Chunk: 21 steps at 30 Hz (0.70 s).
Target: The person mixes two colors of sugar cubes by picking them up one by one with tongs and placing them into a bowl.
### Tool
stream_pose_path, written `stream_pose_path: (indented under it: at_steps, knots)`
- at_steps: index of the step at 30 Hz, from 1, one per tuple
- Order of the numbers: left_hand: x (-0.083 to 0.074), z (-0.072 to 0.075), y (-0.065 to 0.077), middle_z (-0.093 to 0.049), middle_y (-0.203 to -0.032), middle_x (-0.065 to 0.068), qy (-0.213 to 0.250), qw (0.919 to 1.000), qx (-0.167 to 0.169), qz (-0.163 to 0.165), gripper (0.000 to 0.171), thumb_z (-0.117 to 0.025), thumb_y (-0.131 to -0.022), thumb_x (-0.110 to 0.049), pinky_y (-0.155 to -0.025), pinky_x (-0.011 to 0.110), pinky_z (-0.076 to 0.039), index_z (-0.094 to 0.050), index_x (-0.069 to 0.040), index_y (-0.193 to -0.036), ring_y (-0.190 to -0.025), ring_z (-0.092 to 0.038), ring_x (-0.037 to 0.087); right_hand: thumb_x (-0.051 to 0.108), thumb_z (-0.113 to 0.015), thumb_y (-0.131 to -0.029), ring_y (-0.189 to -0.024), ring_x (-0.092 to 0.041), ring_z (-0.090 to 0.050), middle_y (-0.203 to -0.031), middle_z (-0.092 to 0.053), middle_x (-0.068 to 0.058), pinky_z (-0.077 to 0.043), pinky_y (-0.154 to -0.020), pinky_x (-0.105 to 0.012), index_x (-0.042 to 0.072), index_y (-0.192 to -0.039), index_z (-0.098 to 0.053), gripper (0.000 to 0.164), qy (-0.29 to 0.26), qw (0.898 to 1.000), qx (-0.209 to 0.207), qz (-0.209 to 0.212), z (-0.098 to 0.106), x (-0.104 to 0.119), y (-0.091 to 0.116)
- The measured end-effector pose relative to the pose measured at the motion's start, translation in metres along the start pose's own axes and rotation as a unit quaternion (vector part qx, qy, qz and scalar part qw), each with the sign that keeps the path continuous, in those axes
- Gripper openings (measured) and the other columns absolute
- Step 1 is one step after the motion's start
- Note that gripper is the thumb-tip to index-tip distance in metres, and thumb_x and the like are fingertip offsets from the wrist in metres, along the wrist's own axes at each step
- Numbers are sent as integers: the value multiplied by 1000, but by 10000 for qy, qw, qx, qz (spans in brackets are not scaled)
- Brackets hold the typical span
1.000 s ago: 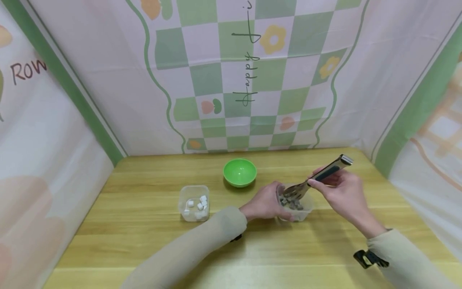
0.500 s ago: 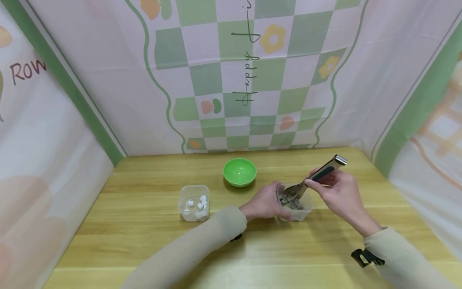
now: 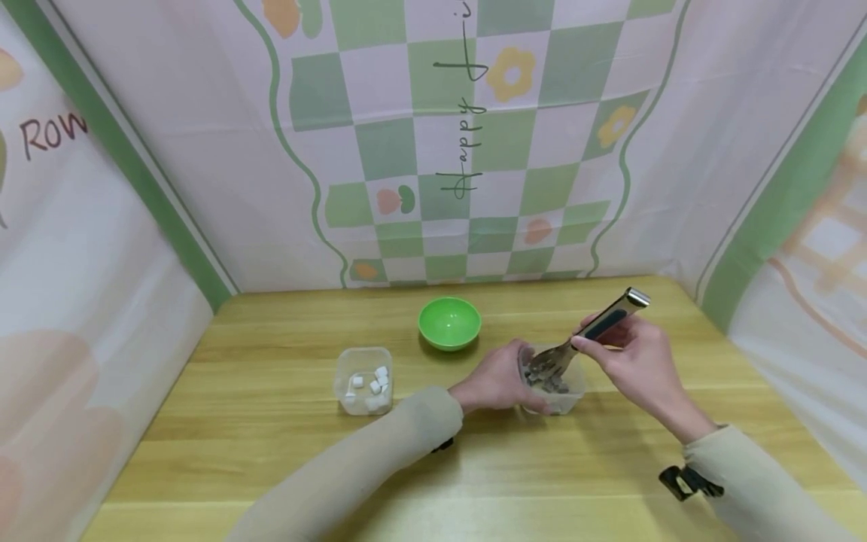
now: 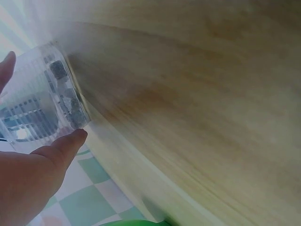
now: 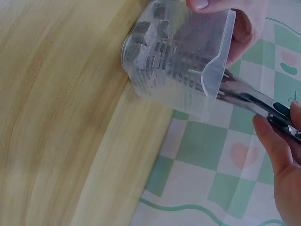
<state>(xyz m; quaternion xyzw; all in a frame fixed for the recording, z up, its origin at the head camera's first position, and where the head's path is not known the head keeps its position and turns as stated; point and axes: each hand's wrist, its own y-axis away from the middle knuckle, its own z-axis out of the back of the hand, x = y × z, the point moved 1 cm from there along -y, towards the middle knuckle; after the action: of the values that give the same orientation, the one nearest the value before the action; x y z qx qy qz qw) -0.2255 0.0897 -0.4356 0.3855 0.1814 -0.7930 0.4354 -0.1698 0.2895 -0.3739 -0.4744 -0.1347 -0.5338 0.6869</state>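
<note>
- At left on the tabletop [image 3: 237, 406], the left tub [image 3: 363, 364] holds white cubes [image 3: 375, 387].
- Farther back, right of it, sits a green bowl [image 3: 450, 324].
- Next, the left hand [image 3: 497, 379] grips the right tub [image 3: 574, 384] from its left side.
- Inside that tub lie grey cubes [image 3: 555, 385].
- Tongs [image 3: 612, 318] slant down into it, heads at the cubes.
- Rightmost, the right hand [image 3: 640, 357] pinches the tongs between thumb and fingers.

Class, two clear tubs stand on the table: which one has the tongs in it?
The right tub, gripped by the left hand: the tongs reach among its grey cubes. The left tub holds white cubes and no tongs.
</note>
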Motion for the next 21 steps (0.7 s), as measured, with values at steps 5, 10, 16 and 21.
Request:
stream_pose_path:
  at_steps: [5, 10, 16, 21]
  knots:
    - [0, 1, 0, -66, -129, -1, 32, 10000, 25, 13, 92, -104, -65, -27, -100, 21, -51, -56, -10, -142, -111, -61, 8, -4, -84, -87, -81, 4, -68, -97, -77, -17, -59, -72, -12, -5, -108, -72, 24, 27, 10000, -3, 48, 3, 4, 1]
    - [0, 0, 0, -66, -131, 1, 95, 9999, 51, 11, 92, -104, -66, -26, -100, 21, -51, -56, -8, -142, -111, -61, 9, -5, -85, -86, -80, 3, -68, -95, -76, -17, -59, -71, -13, -3, -107, -72, 25, 123, 9998, 78, 141, 6, 7, 2]
    - [1, 0, 0, -66, -134, 1, 124, 9999, 63, -6, 91, -103, -66, -25, -101, 21, -50, -56, -7, -142, -114, -62, 10, -5, -86, -85, -79, 2, -68, -93, -76, -16, -59, -70, -13, -2, -105, -71, 25, 192, 9995, 120, 212, 5, 6, 3]
    - [1, 0, 1, -66, -133, 1, 165, 9998, 73, 8, 91, -103, -66, -25, -100, 21, -51, -56, -7, -142, -113, -62, 9, -5, -85, -85, -79, 1, -68, -93, -76, -16, -59, -70, -13, -1, -105, -71, 25, 191, 9995, 124, 214, 5, 6, 4]
